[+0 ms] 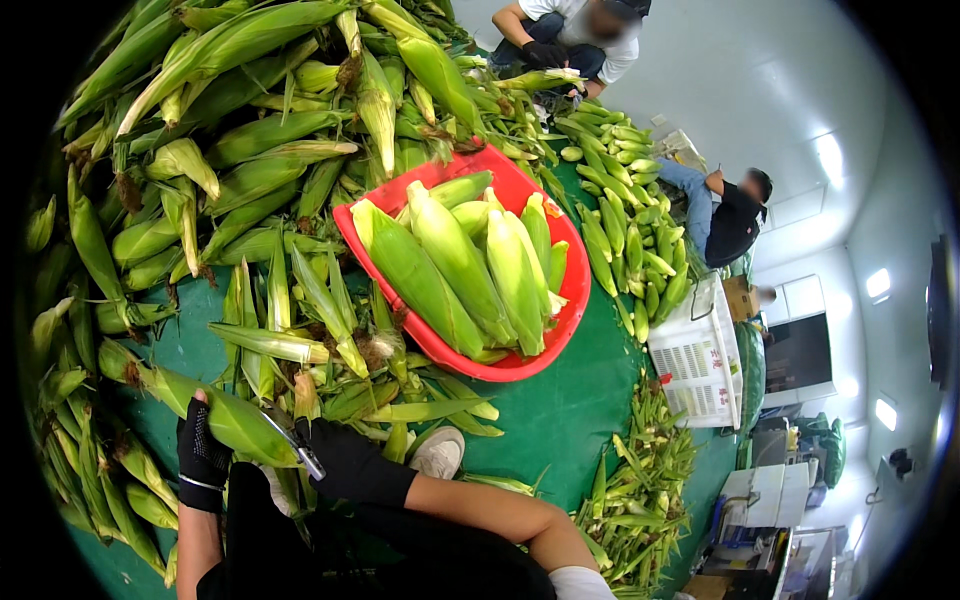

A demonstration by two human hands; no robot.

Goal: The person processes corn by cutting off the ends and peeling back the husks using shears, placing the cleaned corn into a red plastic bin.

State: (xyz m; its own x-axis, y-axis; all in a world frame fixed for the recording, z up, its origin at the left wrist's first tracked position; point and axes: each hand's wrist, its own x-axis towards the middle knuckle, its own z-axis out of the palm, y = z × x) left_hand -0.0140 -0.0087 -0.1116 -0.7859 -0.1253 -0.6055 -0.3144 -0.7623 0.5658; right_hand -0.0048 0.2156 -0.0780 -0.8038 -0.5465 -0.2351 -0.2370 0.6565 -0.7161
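Note:
My left hand (203, 448), in a black fingerless glove, is closed round an ear of corn (225, 415) in its green husk. The ear lies slanted, its brown silk end pointing to the far left. In my right hand (345, 462), also black-gloved, is a knife (297, 447) with a silvery blade. The blade rests against the near, stem end of the ear; its cutting edge cannot be made out. Beyond my hands stands a red plastic basin (440, 352) holding several trimmed ears (460, 260).
A high heap of unhusked corn (250, 140) fills the left and back. Loose husks (290, 330) lie before me, more scraps (640, 490) at right. Trimmed ears (630, 210) are piled by a white crate (700, 355). Two people (575, 45) sit or crouch beyond.

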